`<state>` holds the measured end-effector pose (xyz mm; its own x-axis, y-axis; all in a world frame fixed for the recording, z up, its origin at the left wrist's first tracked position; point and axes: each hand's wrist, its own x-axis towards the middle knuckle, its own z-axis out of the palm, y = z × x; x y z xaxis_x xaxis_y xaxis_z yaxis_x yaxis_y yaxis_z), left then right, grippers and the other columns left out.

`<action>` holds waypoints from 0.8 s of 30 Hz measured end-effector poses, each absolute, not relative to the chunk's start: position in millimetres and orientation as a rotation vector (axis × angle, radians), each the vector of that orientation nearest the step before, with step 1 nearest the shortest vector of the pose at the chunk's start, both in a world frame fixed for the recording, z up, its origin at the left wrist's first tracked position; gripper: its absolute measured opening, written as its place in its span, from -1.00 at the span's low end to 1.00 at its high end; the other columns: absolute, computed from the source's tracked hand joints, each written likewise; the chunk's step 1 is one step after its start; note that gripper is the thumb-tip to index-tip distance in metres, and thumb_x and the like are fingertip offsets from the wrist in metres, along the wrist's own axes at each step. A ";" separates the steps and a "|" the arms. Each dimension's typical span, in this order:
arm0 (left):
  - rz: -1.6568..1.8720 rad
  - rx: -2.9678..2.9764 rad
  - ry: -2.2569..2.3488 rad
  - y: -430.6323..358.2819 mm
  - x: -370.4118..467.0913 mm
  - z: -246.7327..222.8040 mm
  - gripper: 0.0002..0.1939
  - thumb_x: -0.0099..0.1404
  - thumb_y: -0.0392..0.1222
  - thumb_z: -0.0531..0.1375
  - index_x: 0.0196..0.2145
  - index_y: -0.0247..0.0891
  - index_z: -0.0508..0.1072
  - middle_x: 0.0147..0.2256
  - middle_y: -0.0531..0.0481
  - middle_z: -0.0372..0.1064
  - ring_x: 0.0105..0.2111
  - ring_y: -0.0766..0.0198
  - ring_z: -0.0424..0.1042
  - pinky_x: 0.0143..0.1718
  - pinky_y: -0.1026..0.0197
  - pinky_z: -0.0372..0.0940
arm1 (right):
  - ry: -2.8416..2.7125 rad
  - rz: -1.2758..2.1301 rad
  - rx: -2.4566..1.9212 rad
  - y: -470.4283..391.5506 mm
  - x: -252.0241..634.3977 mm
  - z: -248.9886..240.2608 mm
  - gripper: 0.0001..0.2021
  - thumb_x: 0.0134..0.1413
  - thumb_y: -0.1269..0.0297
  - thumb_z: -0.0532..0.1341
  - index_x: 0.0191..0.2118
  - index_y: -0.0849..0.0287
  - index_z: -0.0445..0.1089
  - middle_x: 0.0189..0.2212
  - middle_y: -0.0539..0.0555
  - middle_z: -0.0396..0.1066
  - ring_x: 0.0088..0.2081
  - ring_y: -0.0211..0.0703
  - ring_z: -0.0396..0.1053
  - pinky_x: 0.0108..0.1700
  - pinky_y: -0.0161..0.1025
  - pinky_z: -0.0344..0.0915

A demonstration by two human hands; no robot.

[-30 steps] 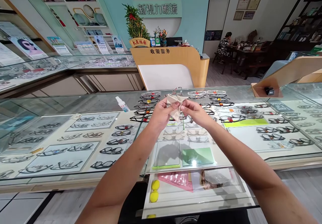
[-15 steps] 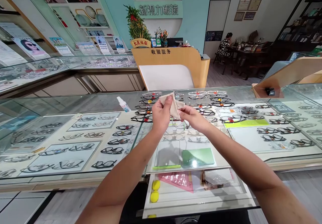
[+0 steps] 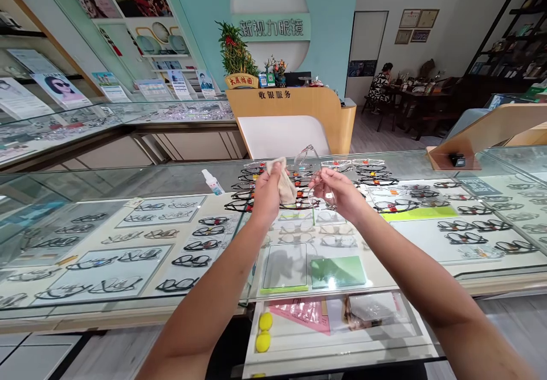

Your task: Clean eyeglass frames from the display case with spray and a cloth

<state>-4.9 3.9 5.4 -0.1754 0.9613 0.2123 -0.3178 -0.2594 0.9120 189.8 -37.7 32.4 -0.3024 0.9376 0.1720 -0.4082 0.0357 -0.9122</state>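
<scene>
My left hand (image 3: 266,196) is closed on a beige cleaning cloth (image 3: 286,187), its thumb pressed on top and the cloth hanging loosely to the right. In my right hand (image 3: 342,191) a pair of clear-framed eyeglasses (image 3: 306,151) is pinched, held up over the glass counter (image 3: 273,295). The fingers partly cover the frame, and its thin transparent parts blend with the display behind. Cloth and glasses are apart. Left of my hands, a small white spray bottle (image 3: 212,182) stands on the counter.
Rows of eyeglasses (image 3: 192,261) lie on and under the glass. An open drawer (image 3: 342,348) below holds yellow round cases (image 3: 263,341) and a pink packet (image 3: 305,314). A wooden-framed mirror stand (image 3: 491,126) is at right. A person (image 3: 379,88) sits in the back.
My hands have moved apart. The cloth has come away from the glasses and stays in my left hand, while my right hand has turned the glasses upward.
</scene>
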 end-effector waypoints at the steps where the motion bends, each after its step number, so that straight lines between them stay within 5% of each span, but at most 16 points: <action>1: 1.479 1.117 0.960 2.7 -6.6 6.9 -0.36 0.13 0.47 0.49 -0.42 -0.22 0.54 -0.51 0.03 0.42 -0.57 0.35 0.32 -0.57 0.28 0.20 | -1.148 1.518 -0.640 -36.8 194.0 36.0 -0.51 -0.06 -0.16 0.59 -0.35 0.08 0.43 -0.31 0.06 0.56 -0.36 -0.18 0.33 -0.34 -0.23 0.22; 7: 0.112 1.772 0.855 -26.3 -2.6 15.9 -0.37 0.24 0.48 0.39 -0.22 -0.19 0.56 -0.47 0.11 0.25 -0.61 0.35 0.21 -0.67 0.28 0.09 | -1.097 1.448 -0.577 -28.2 211.0 42.6 -0.56 -0.06 -0.10 0.59 -0.34 0.10 0.46 -0.32 0.03 0.55 -0.41 -0.23 0.33 -0.42 -0.27 0.22; 11: -0.106 1.996 0.729 -37.0 8.6 13.2 -0.49 0.38 0.37 0.31 -0.13 -0.15 0.57 -0.30 0.04 0.46 -0.42 0.25 0.47 -0.44 0.24 0.29 | -1.110 1.462 -0.566 -26.8 212.4 42.1 -0.57 -0.03 -0.09 0.57 -0.32 0.10 0.46 -0.33 0.03 0.54 -0.42 -0.22 0.34 -0.50 -0.28 0.12; 16: 0.217 2.215 0.747 -34.2 15.6 3.4 -0.69 0.45 0.14 0.30 -0.13 -0.15 0.63 -0.09 -0.05 0.64 -0.08 0.09 0.57 -0.05 0.12 0.37 | -1.110 1.477 -0.592 -27.8 212.6 41.2 -0.53 -0.04 -0.13 0.57 -0.31 0.09 0.44 -0.33 0.03 0.54 -0.42 -0.21 0.34 -0.49 -0.28 0.09; 19: 0.786 2.346 0.989 -29.6 15.4 -1.9 -0.77 0.50 0.00 0.23 -0.24 -0.17 0.57 -0.15 -0.08 0.60 -0.08 0.05 0.55 0.04 0.04 0.37 | -1.199 1.408 -0.611 -25.2 217.2 39.9 -0.55 0.04 -0.15 0.54 -0.31 0.09 0.45 -0.32 0.02 0.55 -0.39 -0.21 0.32 -0.39 -0.27 0.19; 21: 1.301 2.376 1.164 -24.4 12.6 -4.9 -0.81 0.50 -0.03 0.23 -0.12 -0.19 0.54 -0.06 -0.15 0.57 0.02 -0.01 0.52 0.14 -0.05 0.37 | -1.363 1.303 -0.629 -22.5 223.2 39.9 -0.58 0.13 -0.14 0.51 -0.33 0.09 0.46 -0.34 0.01 0.56 -0.35 -0.21 0.31 -0.25 -0.25 0.27; 24: 1.944 2.414 1.243 -14.2 3.9 -7.1 -0.45 0.42 0.07 0.37 0.23 -0.23 0.43 0.20 -0.32 0.48 0.25 -0.14 0.43 0.32 -0.18 0.27 | -1.641 1.201 -0.680 -20.1 233.4 42.3 -0.60 0.23 -0.15 0.46 -0.33 0.10 0.50 -0.34 0.02 0.58 -0.29 -0.18 0.34 -0.14 -0.22 0.27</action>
